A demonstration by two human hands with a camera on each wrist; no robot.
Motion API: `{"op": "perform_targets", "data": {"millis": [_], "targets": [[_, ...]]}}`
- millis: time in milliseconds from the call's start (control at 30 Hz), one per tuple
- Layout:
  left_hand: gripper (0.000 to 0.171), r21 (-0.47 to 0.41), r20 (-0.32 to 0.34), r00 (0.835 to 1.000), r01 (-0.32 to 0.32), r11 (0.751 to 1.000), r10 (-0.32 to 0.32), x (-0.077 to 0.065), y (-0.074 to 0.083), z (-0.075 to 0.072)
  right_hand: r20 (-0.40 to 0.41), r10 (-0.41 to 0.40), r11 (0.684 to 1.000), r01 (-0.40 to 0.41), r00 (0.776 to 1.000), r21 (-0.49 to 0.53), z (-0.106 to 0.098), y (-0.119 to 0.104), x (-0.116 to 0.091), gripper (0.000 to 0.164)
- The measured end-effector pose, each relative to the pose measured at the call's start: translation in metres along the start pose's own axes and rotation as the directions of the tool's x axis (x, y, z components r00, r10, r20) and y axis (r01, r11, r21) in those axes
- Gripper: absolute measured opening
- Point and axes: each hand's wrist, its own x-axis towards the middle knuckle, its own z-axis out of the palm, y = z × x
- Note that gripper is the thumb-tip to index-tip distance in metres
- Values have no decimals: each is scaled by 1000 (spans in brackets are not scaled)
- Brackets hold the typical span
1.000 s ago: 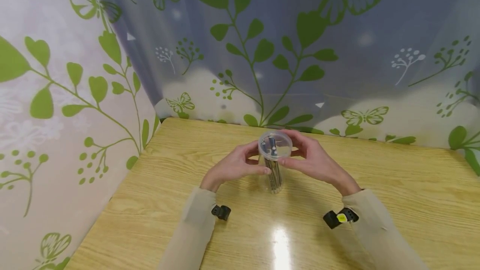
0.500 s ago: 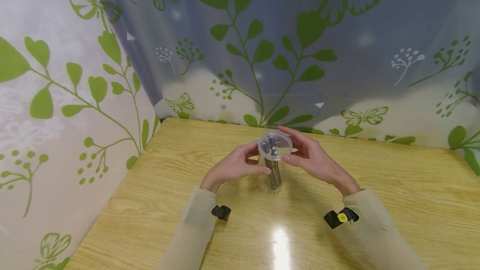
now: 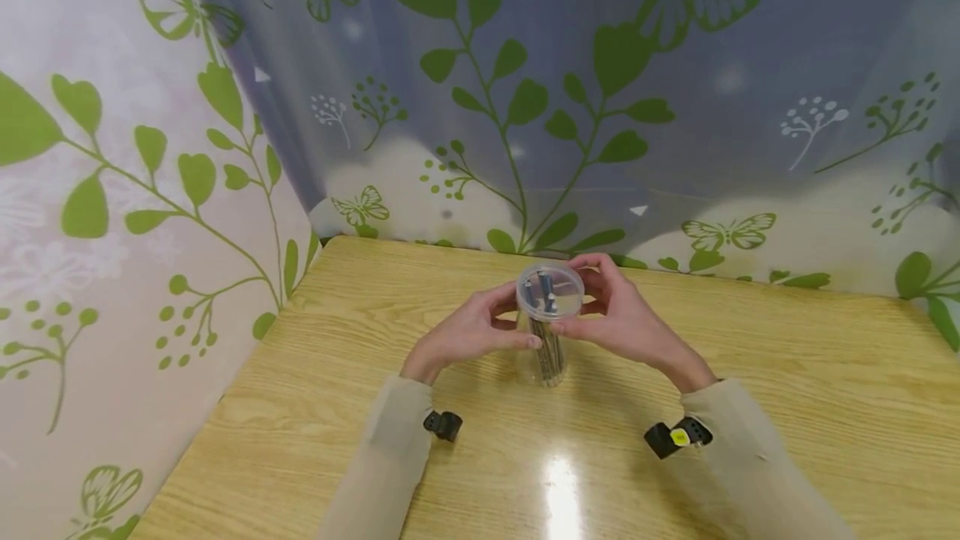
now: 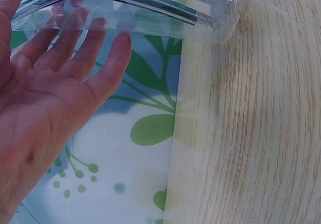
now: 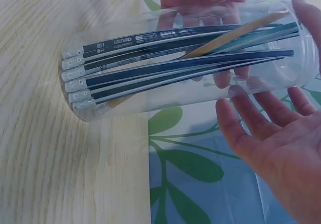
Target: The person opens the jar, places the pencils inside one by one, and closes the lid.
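Observation:
A clear plastic jar (image 3: 529, 367) stands upright on the table, with several pencils (image 5: 145, 81) inside. Most pencils are dark; their silver-banded ends rest at the jar's bottom. A clear round lid (image 3: 572, 290) covers the top. My left hand (image 3: 471, 328) grips the jar's upper body from the left, thumb in front and fingers behind. At the rim, my right hand (image 3: 628, 317) holds the lid from the right, thumb on the near edge and fingers on the far side. In the right wrist view the right hand (image 5: 288, 133) shows fingers curved beside the jar's lidded end.
The wood-grain table (image 3: 337, 440) extends on both sides of the jar. Behind it hangs a patterned curtain (image 3: 480, 148) with leaves and butterflies, and another patterned sheet (image 3: 112, 273) borders the left edge. Dark cameras (image 3: 442, 425) sit on both wrists.
My right hand's fingers loosened and spread from the lid's far edge, then closed back around it, with the thumb shifted left along the near edge. The left hand and jar stayed still.

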Motion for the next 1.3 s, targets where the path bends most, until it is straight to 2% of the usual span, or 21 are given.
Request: {"op": "perform_targets", "data": {"millis": [267,533,800,1133,1300], "targets": [[72,-2,-3,1000,7,1000,-7,0,0,0,38,-83,996,84,996,-23,0,-1,-1,67],[70,-3,-4,1000,7,1000,-7,1,2,0,-22,-27,999,26,999,-48,4,-1,2,71],[72,3,-5,1000,7,1000,-7,-1,1,1,29,-50,997,52,998,-64,4,0,0,75],[71,-9,-1,1000,2,1000,-2,-1,1,1,-45,0,998,-3,999,-67,10,-4,3,71],[72,-8,-4,1000,1,1000,-1,-1,1,1,-18,-14,998,13,1000,-57,8,-3,2,76]]}}
